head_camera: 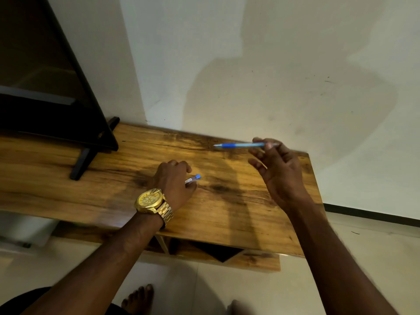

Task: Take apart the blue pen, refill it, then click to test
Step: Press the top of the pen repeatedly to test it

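A blue pen point(238, 145) with a darker blue grip and a pale barrel hangs level above the far edge of the wooden table point(113, 178), tip pointing left. My right hand point(279, 169) pinches its rear end between thumb and forefinger, the other fingers loosely spread. My left hand point(175, 180), with a gold watch on the wrist, rests curled on the table top. A thin clear stick with a blue end point(193, 178), probably the refill, pokes out to the right from under its fingers. The rest of that stick is hidden by the hand.
A black TV point(45, 87) on a dark stand point(84, 160) fills the left of the table. A pale wall rises just behind the table. The table's right end is near my right wrist. Below lie a shelf opening, tiled floor and bare feet point(138, 298).
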The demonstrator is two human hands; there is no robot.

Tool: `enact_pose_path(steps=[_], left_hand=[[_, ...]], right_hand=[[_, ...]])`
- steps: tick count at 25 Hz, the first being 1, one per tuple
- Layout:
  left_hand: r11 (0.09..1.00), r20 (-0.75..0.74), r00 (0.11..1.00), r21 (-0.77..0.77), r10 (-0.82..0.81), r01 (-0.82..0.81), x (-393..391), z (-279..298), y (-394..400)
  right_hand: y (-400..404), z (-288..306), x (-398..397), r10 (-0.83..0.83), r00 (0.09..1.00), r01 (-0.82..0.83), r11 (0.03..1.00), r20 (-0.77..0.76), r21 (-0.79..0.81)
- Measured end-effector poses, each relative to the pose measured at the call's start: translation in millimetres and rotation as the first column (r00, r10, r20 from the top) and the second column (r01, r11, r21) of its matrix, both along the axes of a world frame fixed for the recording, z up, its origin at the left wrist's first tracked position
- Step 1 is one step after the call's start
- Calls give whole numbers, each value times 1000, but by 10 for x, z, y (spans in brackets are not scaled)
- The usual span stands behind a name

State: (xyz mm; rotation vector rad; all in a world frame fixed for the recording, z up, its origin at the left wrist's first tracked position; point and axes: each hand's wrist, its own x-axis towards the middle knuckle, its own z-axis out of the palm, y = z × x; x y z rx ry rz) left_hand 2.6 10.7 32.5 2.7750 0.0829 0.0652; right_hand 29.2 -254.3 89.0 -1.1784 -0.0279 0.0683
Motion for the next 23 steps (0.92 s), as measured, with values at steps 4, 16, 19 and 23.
enact_pose_path(steps=[4, 16, 19, 23], left_hand=[[980, 215, 961, -53, -174, 190, -246, 93, -195], [770, -84, 793, 202, -603, 606, -371, -599, -322], [770, -93, 791, 187, -604, 610, -345, -614, -352], [764, -147, 787, 188, -600, 617, -334, -600, -378]], right_hand=[[114, 281, -148, -114, 992, 124, 910, -46, 395], [258, 242, -108, 128, 990, -79, 838, -53, 540], [243, 178, -77, 111, 990, -50, 853, -86, 519], [237, 163, -81, 113, 992, -61, 835, -62, 547]])
